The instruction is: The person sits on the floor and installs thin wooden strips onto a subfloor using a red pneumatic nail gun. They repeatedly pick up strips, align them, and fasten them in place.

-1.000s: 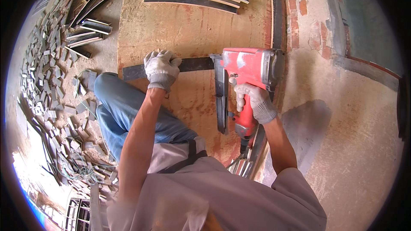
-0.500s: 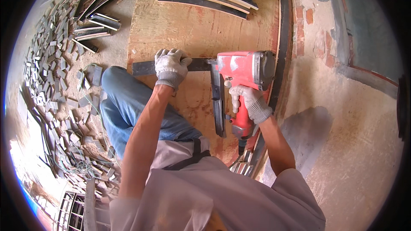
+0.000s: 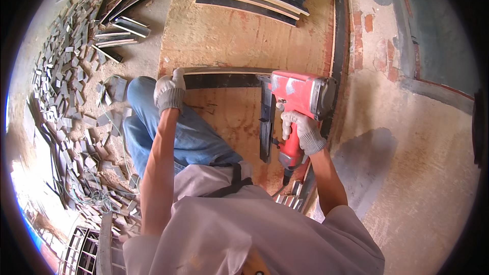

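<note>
My right hand [image 3: 303, 130], in a pale work glove, is closed around the handle of a red nail gun [image 3: 294, 90]. The gun's nose sits at the right end of a black-faced wooden strip [image 3: 221, 80], and its dark magazine [image 3: 266, 127] points back toward me. My left hand [image 3: 170, 91], gloved too, is closed over the strip's left end; its fingertips are partly hidden. Along the strip's far side a pale wooden edge shows. The strip lies across a plywood board [image 3: 229, 46].
More black strips [image 3: 249, 2] are stacked at the board's far end. A long dark strip [image 3: 340, 30] borders its right side, by a worn wall with exposed brick. Many small offcuts [image 3: 66, 86] and a thin green cord cover the floor at left. A slatted crate [image 3: 81, 249] stands lower left.
My left hand has slid left along the strip to its end. A pale edge now shows along the strip. The nail gun, still in my right hand, sits slightly further right in view.
</note>
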A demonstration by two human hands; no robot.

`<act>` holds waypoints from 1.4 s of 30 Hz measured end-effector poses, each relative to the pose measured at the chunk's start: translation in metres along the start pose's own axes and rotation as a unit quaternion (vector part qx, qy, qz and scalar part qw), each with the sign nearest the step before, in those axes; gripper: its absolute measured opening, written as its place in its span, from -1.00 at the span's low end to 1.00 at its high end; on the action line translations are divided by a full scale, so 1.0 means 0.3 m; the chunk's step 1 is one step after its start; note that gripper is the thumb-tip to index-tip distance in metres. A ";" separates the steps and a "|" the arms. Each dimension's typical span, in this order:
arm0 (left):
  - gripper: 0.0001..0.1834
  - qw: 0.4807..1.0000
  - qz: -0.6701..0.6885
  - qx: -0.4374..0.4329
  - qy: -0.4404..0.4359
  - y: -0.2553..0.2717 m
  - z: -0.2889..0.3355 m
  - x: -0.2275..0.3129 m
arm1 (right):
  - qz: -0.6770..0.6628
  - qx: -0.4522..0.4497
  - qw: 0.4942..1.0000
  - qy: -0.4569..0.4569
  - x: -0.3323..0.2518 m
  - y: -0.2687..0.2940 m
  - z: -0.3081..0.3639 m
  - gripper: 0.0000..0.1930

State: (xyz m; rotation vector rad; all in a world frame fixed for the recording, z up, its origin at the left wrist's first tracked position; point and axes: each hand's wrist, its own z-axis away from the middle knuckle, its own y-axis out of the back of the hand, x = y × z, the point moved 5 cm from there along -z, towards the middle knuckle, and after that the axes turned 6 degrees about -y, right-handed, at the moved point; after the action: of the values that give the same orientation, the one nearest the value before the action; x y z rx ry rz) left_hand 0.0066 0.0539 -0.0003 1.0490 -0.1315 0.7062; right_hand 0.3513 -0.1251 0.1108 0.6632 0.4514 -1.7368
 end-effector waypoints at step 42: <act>-0.64 0.813 0.497 -0.214 0.217 -0.458 0.125 -0.068 | 0.110 -0.084 0.990 0.015 0.089 -0.186 0.055 -0.76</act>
State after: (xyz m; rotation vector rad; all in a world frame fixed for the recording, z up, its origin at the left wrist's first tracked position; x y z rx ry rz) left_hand 0.0803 -0.0284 -0.0926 0.2871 -0.4379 1.7587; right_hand 0.2897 -0.1404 0.1040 0.5940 0.5193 -1.4641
